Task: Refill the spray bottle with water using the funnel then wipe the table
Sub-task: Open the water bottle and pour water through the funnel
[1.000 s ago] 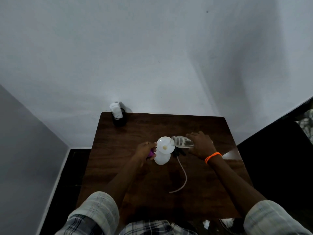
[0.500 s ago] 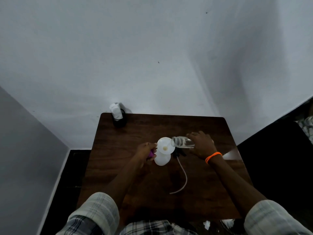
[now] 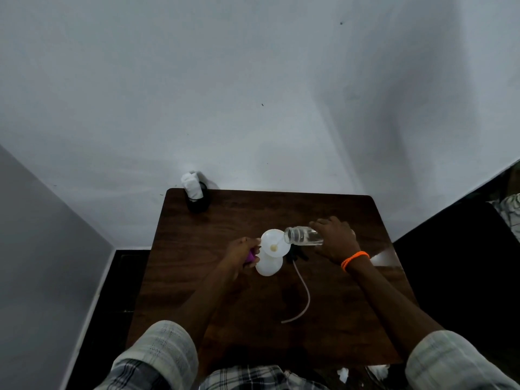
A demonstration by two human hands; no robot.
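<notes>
A white spray bottle (image 3: 269, 266) stands mid-table with a white funnel (image 3: 274, 243) seated in its neck. My left hand (image 3: 242, 250) grips the bottle's left side, where a purple part shows between the fingers. My right hand (image 3: 336, 239) holds a clear glass jar (image 3: 302, 235) tipped on its side, its mouth over the funnel's right rim and a thin stream of water running into the funnel. The black spray head (image 3: 295, 254) lies on the table just right of the bottle, its pale tube (image 3: 305, 294) curving toward me.
The dark wooden table (image 3: 225, 305) stands against a white wall. A black holder (image 3: 198, 202) with a white cloth (image 3: 192, 184) stuffed in it sits at the far left corner. Crumpled white bits (image 3: 343, 374) lie below the near edge.
Almost nothing has moved. The jar stays tipped over the funnel, and both hands keep their places.
</notes>
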